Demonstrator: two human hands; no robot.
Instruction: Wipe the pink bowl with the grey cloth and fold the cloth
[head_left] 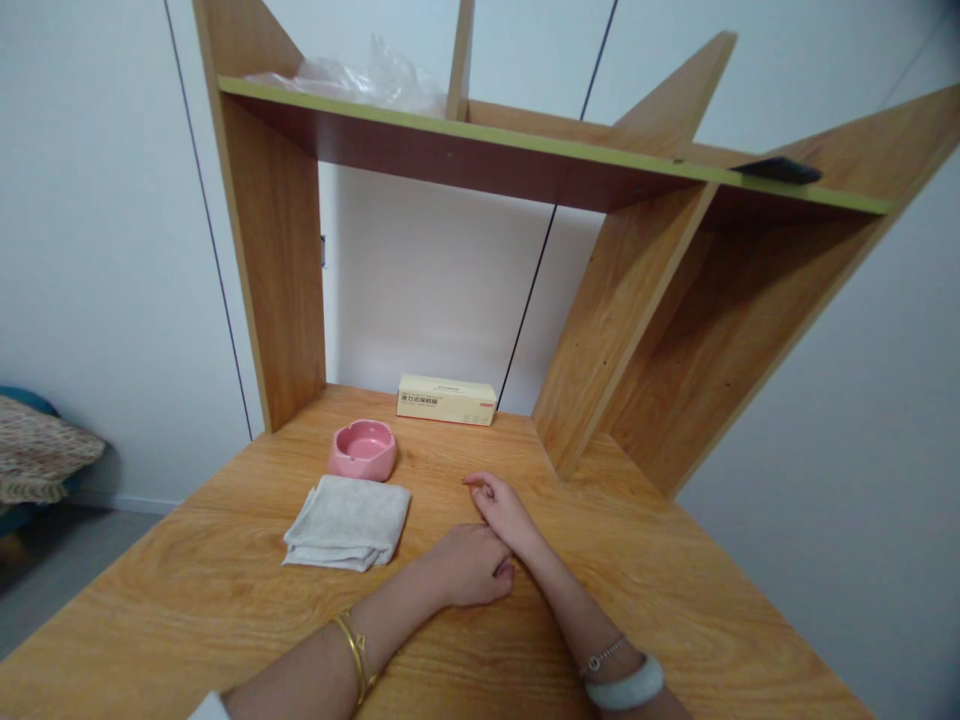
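My left hand [466,566] lies on the wooden desk [195,590], a gold bracelet on its wrist. Its fingers are curled in and press against my right wrist. My right hand [499,503] rests just beyond it with fingers loosely curled and nothing visible in them; a pale bangle and a thin chain sit on that wrist. Left of the hands lies a folded grey-white cloth [349,522], not touched by either hand. Behind the cloth stands a pink ashtray [362,448]. A long cream box [446,399] lies at the back by the wall.
A wooden shelf unit [277,260] rises from the desk, with slanted panels on the right. Crumpled clear plastic [367,78] and a dark flat object [777,170] lie on the upper shelf. A patterned cushion or bed edge [37,450] shows far left.
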